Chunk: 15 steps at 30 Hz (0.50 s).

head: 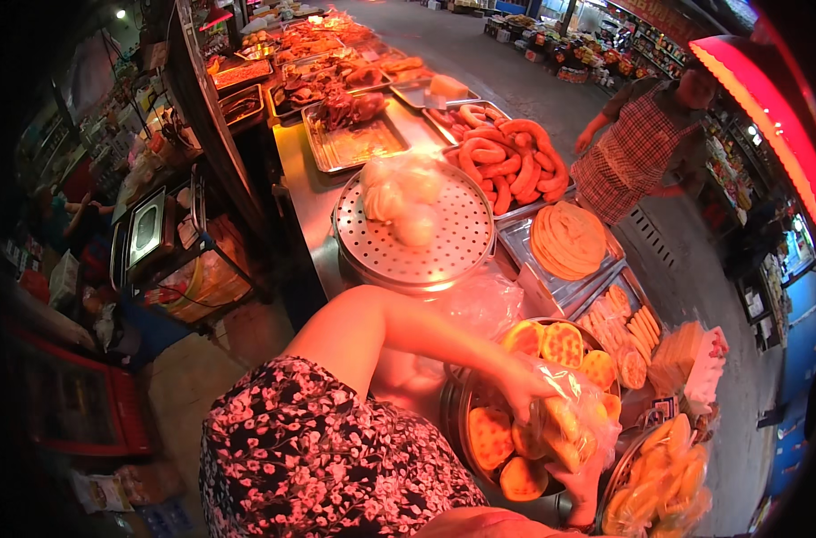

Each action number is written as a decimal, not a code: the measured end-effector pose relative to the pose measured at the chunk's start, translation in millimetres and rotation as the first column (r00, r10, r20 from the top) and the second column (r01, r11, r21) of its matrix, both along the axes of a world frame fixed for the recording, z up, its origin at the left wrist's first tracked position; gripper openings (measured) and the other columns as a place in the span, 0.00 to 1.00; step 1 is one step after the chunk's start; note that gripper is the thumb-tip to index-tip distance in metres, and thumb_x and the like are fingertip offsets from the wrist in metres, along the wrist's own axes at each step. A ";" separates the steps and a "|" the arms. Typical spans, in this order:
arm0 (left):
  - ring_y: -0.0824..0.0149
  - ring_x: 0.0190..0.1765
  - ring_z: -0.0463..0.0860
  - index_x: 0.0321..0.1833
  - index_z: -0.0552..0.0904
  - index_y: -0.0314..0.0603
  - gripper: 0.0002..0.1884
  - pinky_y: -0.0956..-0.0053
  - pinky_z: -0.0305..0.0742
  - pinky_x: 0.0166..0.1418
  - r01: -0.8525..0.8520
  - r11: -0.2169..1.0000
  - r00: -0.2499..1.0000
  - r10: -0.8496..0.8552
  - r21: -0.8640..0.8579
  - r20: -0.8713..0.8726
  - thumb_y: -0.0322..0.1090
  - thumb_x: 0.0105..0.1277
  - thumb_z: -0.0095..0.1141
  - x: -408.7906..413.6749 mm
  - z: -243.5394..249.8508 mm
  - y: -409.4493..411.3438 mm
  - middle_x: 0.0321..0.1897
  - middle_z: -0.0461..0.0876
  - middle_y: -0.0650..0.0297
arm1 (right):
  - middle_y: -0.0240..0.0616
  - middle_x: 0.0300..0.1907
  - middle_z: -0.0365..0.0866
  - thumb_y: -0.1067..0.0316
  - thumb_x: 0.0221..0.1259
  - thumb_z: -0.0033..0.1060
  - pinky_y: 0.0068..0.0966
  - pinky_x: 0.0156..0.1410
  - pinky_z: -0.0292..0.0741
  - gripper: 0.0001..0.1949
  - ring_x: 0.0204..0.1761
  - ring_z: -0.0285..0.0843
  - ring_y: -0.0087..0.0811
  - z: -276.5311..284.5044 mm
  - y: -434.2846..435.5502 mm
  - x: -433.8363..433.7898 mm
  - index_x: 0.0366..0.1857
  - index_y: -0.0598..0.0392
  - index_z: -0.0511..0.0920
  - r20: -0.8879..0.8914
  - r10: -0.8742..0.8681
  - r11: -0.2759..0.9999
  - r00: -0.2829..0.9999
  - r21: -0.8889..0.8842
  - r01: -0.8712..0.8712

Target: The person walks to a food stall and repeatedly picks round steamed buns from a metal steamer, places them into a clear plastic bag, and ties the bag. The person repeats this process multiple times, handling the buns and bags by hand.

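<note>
A clear plastic bag [573,417] with several yellow-golden breads inside is between my two hands. My left hand [526,390] reaches across from above and grips the bag's near side. Along the bag's lower side, my right hand [578,485] holds it, with its fingers partly hidden by the plastic. Beneath the bag is a round metal steamer pan [456,430]. Spotted round flatbreads lie in it, such as a browned flatbread [490,437] beside my left hand and a paler flatbread [524,479] near my right. The bag covers part of the pan.
A perforated steamer tray [361,232] carries bagged white buns [408,202]. Beyond are sausages [515,158], stacked flatbreads [568,240] and meat trays. Bagged yellow breads [663,477] fill another round pan by my right hand. A person in a checked apron [616,161] stands across the counter.
</note>
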<state>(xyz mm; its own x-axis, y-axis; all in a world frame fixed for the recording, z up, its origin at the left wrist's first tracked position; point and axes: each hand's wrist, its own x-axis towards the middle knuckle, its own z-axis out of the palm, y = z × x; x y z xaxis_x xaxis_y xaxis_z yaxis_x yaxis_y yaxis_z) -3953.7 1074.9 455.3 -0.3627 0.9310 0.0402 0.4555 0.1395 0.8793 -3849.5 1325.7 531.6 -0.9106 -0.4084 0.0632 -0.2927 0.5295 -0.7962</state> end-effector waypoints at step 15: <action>0.57 0.56 0.80 0.59 0.79 0.35 0.21 0.63 0.73 0.62 -0.387 0.816 0.909 0.415 0.430 0.030 0.43 0.71 0.56 9.8 1.5 38.1 0.51 0.82 0.51 | 0.43 0.69 0.63 0.34 0.71 0.40 0.37 0.70 0.66 0.37 0.68 0.64 0.39 -97.8 70.9 -21.4 0.70 0.57 0.64 0.165 -0.208 0.945 0.964 -0.221 0.241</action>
<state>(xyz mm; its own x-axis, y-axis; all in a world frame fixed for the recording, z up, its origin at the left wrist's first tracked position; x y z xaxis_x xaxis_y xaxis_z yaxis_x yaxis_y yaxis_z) -3943.9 1113.0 456.9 -0.6838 0.5928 0.4255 0.4952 -0.0511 0.8672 -3870.9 1396.6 433.8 -0.9835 -0.1807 0.0009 -0.0669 0.3595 -0.9307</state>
